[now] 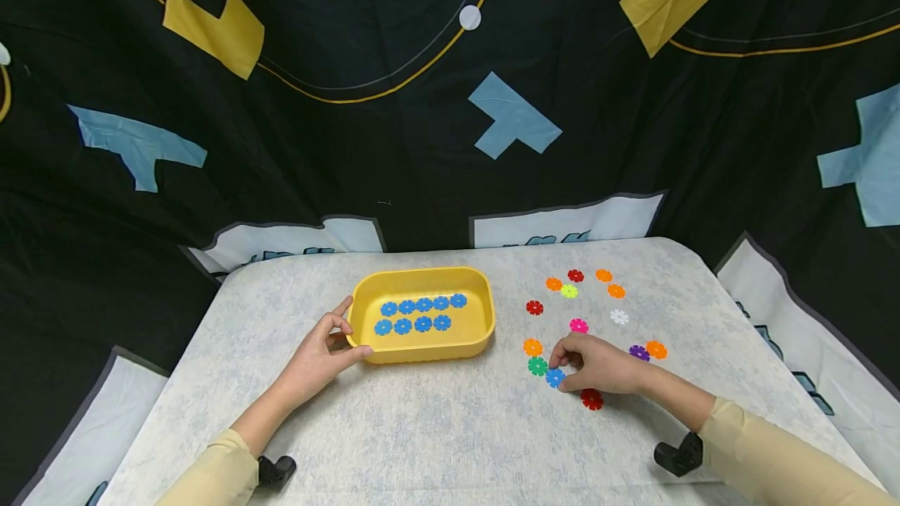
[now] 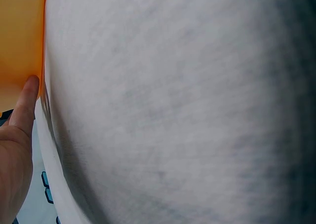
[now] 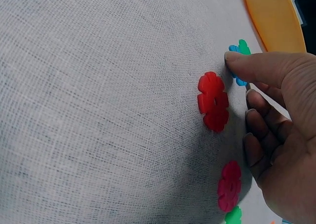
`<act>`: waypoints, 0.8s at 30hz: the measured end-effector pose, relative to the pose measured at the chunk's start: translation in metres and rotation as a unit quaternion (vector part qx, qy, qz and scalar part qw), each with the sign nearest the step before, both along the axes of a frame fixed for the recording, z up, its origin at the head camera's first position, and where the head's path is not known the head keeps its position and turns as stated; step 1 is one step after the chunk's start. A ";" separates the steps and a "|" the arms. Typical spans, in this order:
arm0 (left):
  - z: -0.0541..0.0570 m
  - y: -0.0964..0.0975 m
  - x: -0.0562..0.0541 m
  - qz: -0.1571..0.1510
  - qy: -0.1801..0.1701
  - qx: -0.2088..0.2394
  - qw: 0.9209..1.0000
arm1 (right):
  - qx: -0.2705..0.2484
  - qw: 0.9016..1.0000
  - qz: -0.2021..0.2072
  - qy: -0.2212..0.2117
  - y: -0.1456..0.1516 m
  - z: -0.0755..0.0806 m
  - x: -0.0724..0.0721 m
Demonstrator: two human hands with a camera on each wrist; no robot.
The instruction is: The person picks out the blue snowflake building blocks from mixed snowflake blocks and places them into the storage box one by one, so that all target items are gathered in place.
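At the left end of a yellow tray (image 1: 422, 354), my left hand (image 1: 326, 350) holds the rim, thumb at the front corner and fingers along the side. In the left wrist view one finger (image 2: 27, 103) lies against the tray's wall. Two rows of blue notched plastic discs (image 1: 423, 324) lie flat inside the tray. To the right of it, my right hand (image 1: 598, 365) pinches another blue disc (image 1: 555, 379) at table level between thumb and forefinger. A green disc (image 1: 537, 366) is right beside that one, and a red disc (image 1: 592, 399) lies below the palm.
More loose discs are scattered on the right of the cloth-covered table (image 1: 450, 428), among them a pink disc (image 1: 579, 326), a white disc (image 1: 619, 317) and a purple disc (image 1: 639, 352). A dark curtain (image 1: 422, 162) hangs behind the table's far edge.
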State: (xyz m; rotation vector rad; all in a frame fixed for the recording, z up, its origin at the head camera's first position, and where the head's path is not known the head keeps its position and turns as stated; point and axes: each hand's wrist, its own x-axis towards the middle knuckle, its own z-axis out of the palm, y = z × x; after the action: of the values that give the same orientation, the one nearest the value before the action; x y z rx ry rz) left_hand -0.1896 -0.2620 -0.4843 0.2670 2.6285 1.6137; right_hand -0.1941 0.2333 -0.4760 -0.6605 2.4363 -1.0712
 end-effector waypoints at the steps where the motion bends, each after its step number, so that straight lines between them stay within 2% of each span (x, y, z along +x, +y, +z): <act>1: 0.000 0.000 0.000 0.000 0.000 0.000 1.000 | 0.001 1.000 0.000 -0.001 0.000 0.000 0.000; 9: 0.000 0.000 0.000 -0.001 0.001 0.003 1.000 | 0.011 1.000 0.004 0.000 -0.001 -0.001 0.000; 16: 0.000 0.000 0.000 -0.001 0.000 0.003 1.000 | -0.002 0.999 0.035 0.002 -0.002 0.002 0.000; 24: 0.001 0.001 0.000 0.000 -0.001 0.003 1.000 | -0.004 0.999 0.047 -0.006 -0.006 0.003 0.002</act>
State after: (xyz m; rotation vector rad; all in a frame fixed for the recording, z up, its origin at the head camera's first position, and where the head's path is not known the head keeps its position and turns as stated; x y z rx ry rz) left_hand -0.1894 -0.2609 -0.4835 0.2642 2.6227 1.6200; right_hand -0.1921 0.2275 -0.4730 -0.7610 2.3670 -1.0464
